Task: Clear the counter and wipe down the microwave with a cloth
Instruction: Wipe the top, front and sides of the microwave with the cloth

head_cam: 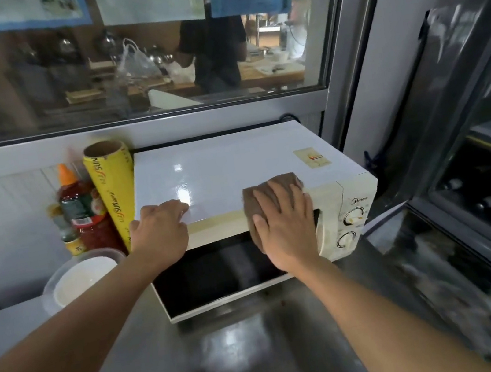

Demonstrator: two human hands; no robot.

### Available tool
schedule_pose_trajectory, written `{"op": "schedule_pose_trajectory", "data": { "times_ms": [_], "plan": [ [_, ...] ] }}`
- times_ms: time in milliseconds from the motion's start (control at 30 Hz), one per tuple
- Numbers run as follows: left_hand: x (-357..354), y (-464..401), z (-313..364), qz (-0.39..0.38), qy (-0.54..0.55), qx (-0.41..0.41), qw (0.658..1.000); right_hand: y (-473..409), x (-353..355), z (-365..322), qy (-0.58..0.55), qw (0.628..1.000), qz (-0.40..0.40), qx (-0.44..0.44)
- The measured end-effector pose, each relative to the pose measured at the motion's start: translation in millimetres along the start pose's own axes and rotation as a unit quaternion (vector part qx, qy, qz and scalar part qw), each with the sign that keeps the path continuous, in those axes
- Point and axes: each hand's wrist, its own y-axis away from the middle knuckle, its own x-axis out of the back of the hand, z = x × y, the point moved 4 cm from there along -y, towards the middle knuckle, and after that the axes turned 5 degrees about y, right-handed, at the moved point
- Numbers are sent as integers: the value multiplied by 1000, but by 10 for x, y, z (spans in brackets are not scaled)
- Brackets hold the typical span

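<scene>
Microwave (235, 171) on steel counter (247, 346), against wall. Right hand (285, 224) flat, fingers straight, pressing cloth (282, 181) over top front edge, apparently wiping. Left hand (158, 231) rests relaxed on top left corner, holding nothing, likely bracing. Roll (114, 187), bottles (80, 208), bowl (82, 279) crowd left side; top otherwise bare.
</scene>
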Motion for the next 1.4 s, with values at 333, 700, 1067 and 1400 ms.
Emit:
{"op": "schedule_pose_trajectory", "data": {
  "times_ms": [333, 700, 1067, 1400],
  "plan": [
    [92, 218, -323, 18, 40, 52, 998, 64, 17, 16, 23, 998, 23, -51],
    [174, 376, -501, 62, 153, -7, 986, 57, 20, 77, 72, 997, 18, 20],
    [219, 527, -797, 11, 285, 35, 958, 230, -4, -1323, 33, 992, 57, 110],
    [222, 507, -738, 2, 310, 62, 949, 130, 11, -895, 82, 982, 55, 159]
  ]
}}
